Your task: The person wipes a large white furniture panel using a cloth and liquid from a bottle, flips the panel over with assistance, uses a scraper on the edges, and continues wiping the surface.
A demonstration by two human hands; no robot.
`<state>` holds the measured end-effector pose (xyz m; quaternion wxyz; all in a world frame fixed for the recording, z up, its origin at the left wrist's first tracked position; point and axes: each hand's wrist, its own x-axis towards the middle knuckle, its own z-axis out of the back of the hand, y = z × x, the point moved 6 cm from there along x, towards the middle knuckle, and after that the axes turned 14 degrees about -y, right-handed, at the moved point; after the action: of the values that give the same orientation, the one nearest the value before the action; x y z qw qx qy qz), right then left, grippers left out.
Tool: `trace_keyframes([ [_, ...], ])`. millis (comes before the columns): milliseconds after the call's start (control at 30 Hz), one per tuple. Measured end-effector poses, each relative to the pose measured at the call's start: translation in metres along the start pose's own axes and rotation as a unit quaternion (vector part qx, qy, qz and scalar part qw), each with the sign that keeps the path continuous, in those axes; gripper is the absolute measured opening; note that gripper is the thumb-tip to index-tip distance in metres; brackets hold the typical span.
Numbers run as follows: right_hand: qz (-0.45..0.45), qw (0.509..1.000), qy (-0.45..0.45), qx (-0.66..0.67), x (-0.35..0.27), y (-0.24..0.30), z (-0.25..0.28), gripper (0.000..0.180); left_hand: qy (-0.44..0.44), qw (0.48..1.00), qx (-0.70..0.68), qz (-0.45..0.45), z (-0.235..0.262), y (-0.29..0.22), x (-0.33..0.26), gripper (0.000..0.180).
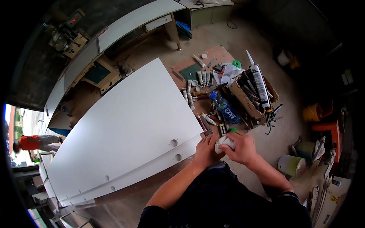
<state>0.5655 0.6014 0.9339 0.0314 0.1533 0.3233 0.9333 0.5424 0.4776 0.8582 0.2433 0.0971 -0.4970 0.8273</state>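
Note:
Close in front of my body, my left hand and my right hand come together at the near right corner of a large white panel. Between them is a small white rounded thing, too covered by fingers to name. The right thumb and fingers are closed round it. My left fingers curl against its left side. Just beyond the hands are a blue-capped plastic bottle, lying tilted, and several tubes on a cluttered brown board.
Right of the clutter, a cardboard box of tools has a caulking gun with a white cartridge leaning on it. A paint can stands at right. Long workbenches line the back left. A person in orange is far left.

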Motion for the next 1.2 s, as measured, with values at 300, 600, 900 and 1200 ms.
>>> trace_keyframes([
  [300, 0.235, 0.958, 0.119, 0.112, -0.053, 0.063, -0.011, 0.034, 0.16, 0.98, -0.121, 0.01, 0.05, -0.009, -0.061, 0.049],
  [600, 0.416, 0.862, 0.269, 0.108, -0.078, 0.118, -0.022, 0.045, 0.266, 0.937, -0.216, 0.067, 0.095, 0.001, -0.1, 0.05],
  [900, 0.364, 0.867, 0.239, 0.241, -0.082, 0.125, -0.021, 0.044, 0.331, 0.878, -0.291, 0.187, 0.119, 0.011, -0.127, 0.07],
  [1200, 0.234, 0.952, 0.192, 0.045, -0.101, 0.124, -0.039, 0.045, 0.295, 0.911, -0.232, 0.175, 0.127, 0.008, -0.124, 0.069],
])
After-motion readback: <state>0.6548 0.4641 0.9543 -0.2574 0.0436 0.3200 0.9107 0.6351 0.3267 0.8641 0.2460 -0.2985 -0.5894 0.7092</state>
